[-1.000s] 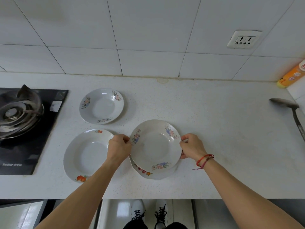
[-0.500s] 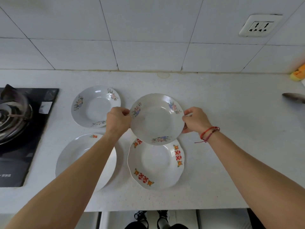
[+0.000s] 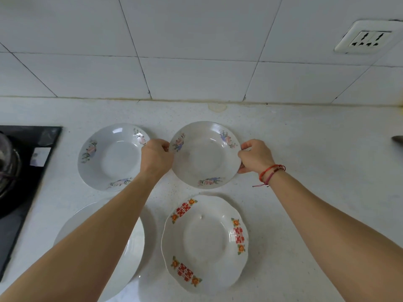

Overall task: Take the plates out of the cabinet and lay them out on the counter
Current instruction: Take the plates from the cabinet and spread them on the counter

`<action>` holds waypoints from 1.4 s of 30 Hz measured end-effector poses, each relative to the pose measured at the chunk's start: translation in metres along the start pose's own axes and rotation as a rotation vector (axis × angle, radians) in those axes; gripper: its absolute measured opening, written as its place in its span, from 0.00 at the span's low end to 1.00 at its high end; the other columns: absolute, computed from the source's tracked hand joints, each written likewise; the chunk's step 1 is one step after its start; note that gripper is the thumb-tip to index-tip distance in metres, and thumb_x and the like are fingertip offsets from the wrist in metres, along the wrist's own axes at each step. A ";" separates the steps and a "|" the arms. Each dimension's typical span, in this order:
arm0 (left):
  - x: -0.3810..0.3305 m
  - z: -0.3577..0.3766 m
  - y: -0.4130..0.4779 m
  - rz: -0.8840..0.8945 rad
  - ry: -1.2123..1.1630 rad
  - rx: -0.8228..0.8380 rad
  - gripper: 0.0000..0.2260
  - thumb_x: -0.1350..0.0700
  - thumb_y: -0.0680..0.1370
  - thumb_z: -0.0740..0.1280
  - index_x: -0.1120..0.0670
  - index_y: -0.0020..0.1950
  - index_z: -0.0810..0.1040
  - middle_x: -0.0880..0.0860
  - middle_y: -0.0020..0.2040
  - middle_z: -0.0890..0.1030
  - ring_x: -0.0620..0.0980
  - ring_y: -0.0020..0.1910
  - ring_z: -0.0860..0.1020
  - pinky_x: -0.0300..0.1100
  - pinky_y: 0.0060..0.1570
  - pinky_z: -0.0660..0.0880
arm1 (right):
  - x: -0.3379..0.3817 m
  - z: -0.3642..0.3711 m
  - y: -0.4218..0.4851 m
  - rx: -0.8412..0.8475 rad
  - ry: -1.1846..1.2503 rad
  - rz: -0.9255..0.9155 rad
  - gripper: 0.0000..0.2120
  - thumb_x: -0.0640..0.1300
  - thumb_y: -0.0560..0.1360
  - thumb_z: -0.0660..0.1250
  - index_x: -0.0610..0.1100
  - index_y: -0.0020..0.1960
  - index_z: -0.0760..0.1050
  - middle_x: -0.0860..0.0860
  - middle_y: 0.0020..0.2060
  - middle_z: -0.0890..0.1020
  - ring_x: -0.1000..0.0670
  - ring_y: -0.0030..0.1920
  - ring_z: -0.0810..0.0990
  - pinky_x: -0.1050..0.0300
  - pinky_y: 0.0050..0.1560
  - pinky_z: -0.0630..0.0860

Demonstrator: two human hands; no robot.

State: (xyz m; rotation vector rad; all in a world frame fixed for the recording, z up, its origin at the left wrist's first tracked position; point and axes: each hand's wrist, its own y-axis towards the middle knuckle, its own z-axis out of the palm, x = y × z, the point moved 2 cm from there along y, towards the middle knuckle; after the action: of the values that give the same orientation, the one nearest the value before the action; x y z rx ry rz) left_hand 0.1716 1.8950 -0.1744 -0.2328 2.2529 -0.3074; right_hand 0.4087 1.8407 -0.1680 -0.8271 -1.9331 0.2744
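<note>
Plate carried to the back
The flowered plate (image 3: 205, 155), gripped by the left hand (image 3: 156, 156) and right hand (image 3: 255, 156), has been lifted off the red-patterned plate (image 3: 205, 243) and brought beside the other flowered plate (image 3: 111, 158).

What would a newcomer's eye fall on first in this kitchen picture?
The left hand and right hand grip opposite rims of a white ceramic plate with pink and blue flowers, at the back of the pale speckled counter. Nearer, the scalloped white plate with red and orange motifs is the brightest thing in view.
</note>
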 end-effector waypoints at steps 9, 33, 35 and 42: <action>0.003 0.011 0.011 0.021 0.065 -0.023 0.13 0.68 0.75 0.60 0.62 0.51 0.84 0.56 0.44 0.83 0.52 0.40 0.78 0.39 0.35 0.76 | -0.004 0.009 0.014 0.038 -0.013 -0.010 0.16 0.29 0.73 0.61 0.48 0.35 0.72 0.49 0.32 0.80 0.38 0.41 0.85 0.42 0.44 0.84; 0.008 0.006 0.000 0.146 0.231 0.052 0.14 0.58 0.78 0.65 0.61 0.63 0.76 0.59 0.58 0.77 0.57 0.54 0.77 0.39 0.43 0.72 | -0.022 0.009 0.021 0.008 -0.251 -0.186 0.23 0.48 0.78 0.64 0.43 0.71 0.67 0.47 0.45 0.80 0.54 0.37 0.77 0.62 0.33 0.70; 0.008 0.003 -0.009 0.215 0.266 0.078 0.21 0.56 0.78 0.66 0.60 0.70 0.71 0.59 0.66 0.73 0.58 0.63 0.73 0.44 0.55 0.73 | -0.022 0.008 0.013 0.003 -0.309 -0.238 0.26 0.52 0.78 0.63 0.42 0.72 0.65 0.46 0.47 0.78 0.51 0.40 0.78 0.61 0.35 0.69; 0.005 -0.014 -0.051 0.412 0.410 0.067 0.29 0.45 0.75 0.68 0.57 0.72 0.68 0.57 0.71 0.68 0.60 0.70 0.65 0.53 0.67 0.67 | -0.017 0.000 -0.032 -0.033 -0.589 -0.406 0.30 0.59 0.78 0.60 0.46 0.75 0.60 0.39 0.67 0.70 0.40 0.61 0.74 0.46 0.57 0.76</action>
State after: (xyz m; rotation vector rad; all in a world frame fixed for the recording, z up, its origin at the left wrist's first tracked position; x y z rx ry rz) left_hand 0.1613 1.8472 -0.1544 0.3595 2.6143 -0.2219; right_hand 0.3996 1.8056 -0.1638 -0.3715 -2.6069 0.2558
